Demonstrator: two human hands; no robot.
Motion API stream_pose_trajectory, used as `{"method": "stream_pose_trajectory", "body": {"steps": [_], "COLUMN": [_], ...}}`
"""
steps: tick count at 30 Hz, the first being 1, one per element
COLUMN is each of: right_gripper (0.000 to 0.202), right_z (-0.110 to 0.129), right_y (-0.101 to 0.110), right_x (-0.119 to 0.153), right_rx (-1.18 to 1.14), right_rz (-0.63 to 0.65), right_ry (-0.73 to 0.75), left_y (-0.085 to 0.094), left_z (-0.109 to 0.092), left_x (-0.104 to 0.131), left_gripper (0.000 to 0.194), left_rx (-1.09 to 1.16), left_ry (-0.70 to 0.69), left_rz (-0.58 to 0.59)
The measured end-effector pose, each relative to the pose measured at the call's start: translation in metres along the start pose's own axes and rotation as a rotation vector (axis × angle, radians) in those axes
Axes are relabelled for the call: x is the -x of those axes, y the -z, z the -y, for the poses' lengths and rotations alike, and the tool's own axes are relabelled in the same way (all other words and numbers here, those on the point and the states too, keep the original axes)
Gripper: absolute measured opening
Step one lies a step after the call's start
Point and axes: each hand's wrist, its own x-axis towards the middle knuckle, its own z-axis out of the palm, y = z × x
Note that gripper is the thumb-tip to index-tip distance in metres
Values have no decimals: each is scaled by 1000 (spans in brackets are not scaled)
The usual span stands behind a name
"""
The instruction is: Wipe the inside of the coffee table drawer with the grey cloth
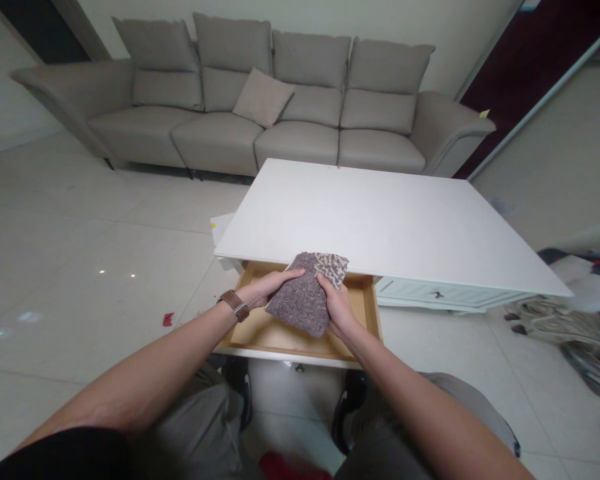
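- The pale tiled floor (90,247) spreads under everything.
- The long grey sofa (305,143) stands beyond the table, facing the person.
- The white table (380,223) has a bare top; its long side runs left to right along the near edge.
- The drawer (255,331), wooden inside, is pulled out toward the person from the table's near side, at its left part.
- A heap of coiled, pale material (555,320) lies on the floor, right of the table.
- The beige cushion (264,98) leans on the sofa, one corner up.
- The cloth (300,303), purplish grey, is held in both hands above the open drawer, near the table's edge. It seems folded. Its long axis appears to run from near left to far right, and it is tilted, with a near corner pointing down toward the drawer front. The lighter, patterned part sits at the far right corner.
- The left hand (274,283) grasps the cloth's left side, thumb flat on top; its other fingers are mostly hidden.
- The right hand (337,301) grasps the right side, thumb pressed by the patterned part; the fingers beneath cannot be seen well.
- The brown-strapped watch (235,305) circles the left wrist.
- A small red scrap (168,319) lies on the floor, left of the drawer.
- The dark knob (300,368) is on the open drawer's front.
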Motion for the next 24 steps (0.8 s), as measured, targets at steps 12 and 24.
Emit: {"method": "stream_pose_trajectory", "body": {"steps": [12,24], "right_gripper": [39,41], "right_z": [-3,-4], "right_y": [3,4], "right_x": [-1,-2], "right_rx": [30,26], "right_rz": [34,38], "right_ry": [12,-11], "left_y": [-12,-15], "left_z": [-4,0], "left_x": [6,-1], "left_gripper": [68,62], "left_rx": [-51,-68], "left_ry": [-247,-316], "left_rz": [-205,-259]}}
